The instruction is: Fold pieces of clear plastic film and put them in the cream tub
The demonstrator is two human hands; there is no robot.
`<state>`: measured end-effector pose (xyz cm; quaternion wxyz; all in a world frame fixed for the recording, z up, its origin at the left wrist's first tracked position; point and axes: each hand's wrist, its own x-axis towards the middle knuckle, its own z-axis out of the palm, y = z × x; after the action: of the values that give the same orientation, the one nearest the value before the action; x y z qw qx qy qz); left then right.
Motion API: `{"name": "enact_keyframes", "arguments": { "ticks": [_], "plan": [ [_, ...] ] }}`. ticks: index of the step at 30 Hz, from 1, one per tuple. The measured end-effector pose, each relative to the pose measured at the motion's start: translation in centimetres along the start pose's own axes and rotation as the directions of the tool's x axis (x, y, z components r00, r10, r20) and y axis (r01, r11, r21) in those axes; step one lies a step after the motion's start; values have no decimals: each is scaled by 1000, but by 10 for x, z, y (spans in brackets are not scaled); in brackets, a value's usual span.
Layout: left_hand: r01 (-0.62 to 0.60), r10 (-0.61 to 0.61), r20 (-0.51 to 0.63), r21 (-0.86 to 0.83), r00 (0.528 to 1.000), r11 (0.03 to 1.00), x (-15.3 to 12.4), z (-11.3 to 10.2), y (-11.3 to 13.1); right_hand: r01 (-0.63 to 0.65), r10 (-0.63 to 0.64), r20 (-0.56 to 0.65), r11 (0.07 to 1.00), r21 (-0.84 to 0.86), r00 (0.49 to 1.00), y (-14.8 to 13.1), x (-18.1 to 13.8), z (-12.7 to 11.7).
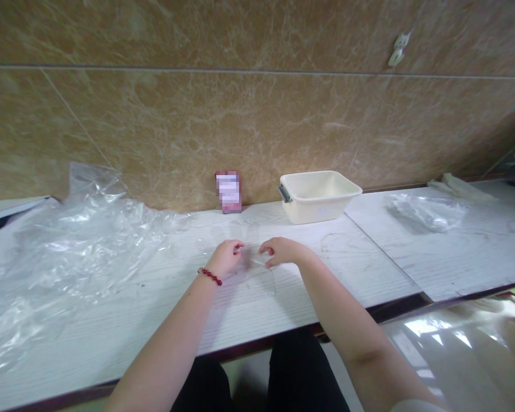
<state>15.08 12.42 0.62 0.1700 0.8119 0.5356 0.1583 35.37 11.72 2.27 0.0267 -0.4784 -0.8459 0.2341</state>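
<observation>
A thin, clear sheet of plastic, which looks like a small bag (257,277), lies on the white wood-grain tabletop between my hands, its edges faint. My left hand (226,257), with a red bead bracelet (210,276) at the wrist, has its fingers curled and pinched at the left side of this plastic. To the right, my right hand (282,252) hovers low over the plastic's other side. Its thumb and forefinger are curved with a gap between them. Exactly where the film meets the right fingertips is hard to see.
A cream plastic tub (317,209) with a grey handle stands against the marbled wall. Left of it leans a small red-edged card or packet (229,191). A large heap of clear plastic (98,240) covers the left; another crumpled clear bag (431,212) lies right.
</observation>
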Motion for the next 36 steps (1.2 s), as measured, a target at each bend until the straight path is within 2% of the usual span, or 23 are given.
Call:
{"name": "enact_keyframes", "arguments": {
  "ticks": [3,6,8,17,20,22,24,27,30,32,34,36],
  "plan": [
    [71,-70,-14,27,997,997,1,-5,-5,-1,0,11,1000,9,1000,1,-1,0],
    [101,-93,-77,108,993,989,-1,-10,-5,5,-5,14,1000,15,1000,1,-2,0],
    [65,-52,-84,155,995,986,-3,-12,-4,0,0,20,1000,12,1000,0,-3,-1],
    [-94,89,33,253,996,963,-10,-22,-8,-12,13,32,1000,-17,999,-4,-5,-3],
    [-228,204,118,262,972,938,-13,-12,4,-6,7,37,1000,-18,999,-5,-5,-4],
    [-318,254,254,253,933,914,-17,-4,14,-8,8,47,1000,-17,999,-5,-6,-5],
    [-350,240,387,244,890,905,-21,0,21,-15,15,54,1000,-13,998,-5,-7,-6],
    [-283,128,465,282,876,917,-28,-2,21,-20,21,47,1000,-7,999,-4,-6,-5],
    [-154,-18,458,335,889,930,-30,-12,15,-1,1,45,1000,-8,999,-1,-6,-4],
    [-95,-71,440,342,895,935,-29,-21,8,6,-6,46,1000,-6,999,0,-5,-3],
    [-71,-62,372,332,926,941,-25,-32,-4,3,-3,42,1000,-5,999,0,-6,-4],
    [-17,-53,210,322,976,947,-20,-44,-23,-2,2,38,1000,-3,999,-2,-8,-5]
  ]
}}
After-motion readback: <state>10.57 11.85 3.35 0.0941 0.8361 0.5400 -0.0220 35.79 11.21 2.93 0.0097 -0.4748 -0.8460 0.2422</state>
